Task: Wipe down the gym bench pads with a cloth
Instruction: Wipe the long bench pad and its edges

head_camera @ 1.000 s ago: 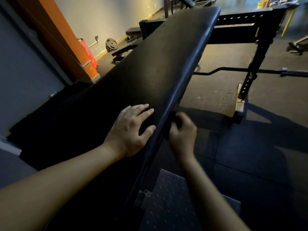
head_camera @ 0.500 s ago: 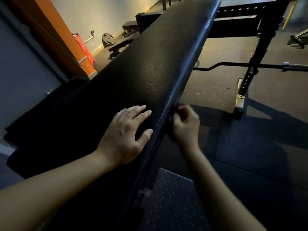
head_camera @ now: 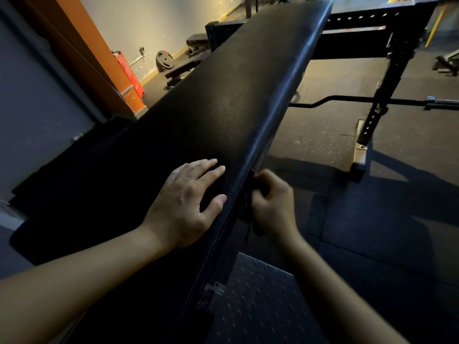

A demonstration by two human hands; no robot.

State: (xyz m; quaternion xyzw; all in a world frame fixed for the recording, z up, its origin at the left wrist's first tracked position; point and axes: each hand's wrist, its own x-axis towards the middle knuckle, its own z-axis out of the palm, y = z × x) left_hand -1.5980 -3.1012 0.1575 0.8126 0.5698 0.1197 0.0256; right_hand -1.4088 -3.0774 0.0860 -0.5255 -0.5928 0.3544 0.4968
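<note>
Bench pad (head_camera: 223,115): black, pebble-grained, stitched along its near right edge. Fills the middle of the view, slanting from the lower left up to the upper right.

Left hand (head_camera: 183,202): palm down on the top of the pad, just inside the right edge. Fingers straight and a little spread, thumb out toward the seam; grip apart, clasping nothing.

Right hand (head_camera: 270,204): off the pad's right edge, close against its side face, fingers curled in. Dark scrap (head_camera: 249,219) between this hand and the pad; too dim to tell what it is, or whether the grip is clamped on it.

Under the near end, a studded metal plate (head_camera: 260,294). To the right, dark rubber floor (head_camera: 372,232) crossed by hard shadows.

Farther out on the right, a black rack post (head_camera: 380,103) drilled with holes, its foot on the floor. Bent bar (head_camera: 347,99) lying low behind the post, its left end hidden by the pad's edge. Drilled crossbeam (head_camera: 360,18) passing behind the pad's far end.

On the left, a grey wall (head_camera: 37,95), then an orange panel (head_camera: 99,58) with a red object (head_camera: 129,73) at its base. Weight plate (head_camera: 164,61) leaning against the pale back wall. Low bench (head_camera: 181,70) beside it, partly cut off by the pad.
</note>
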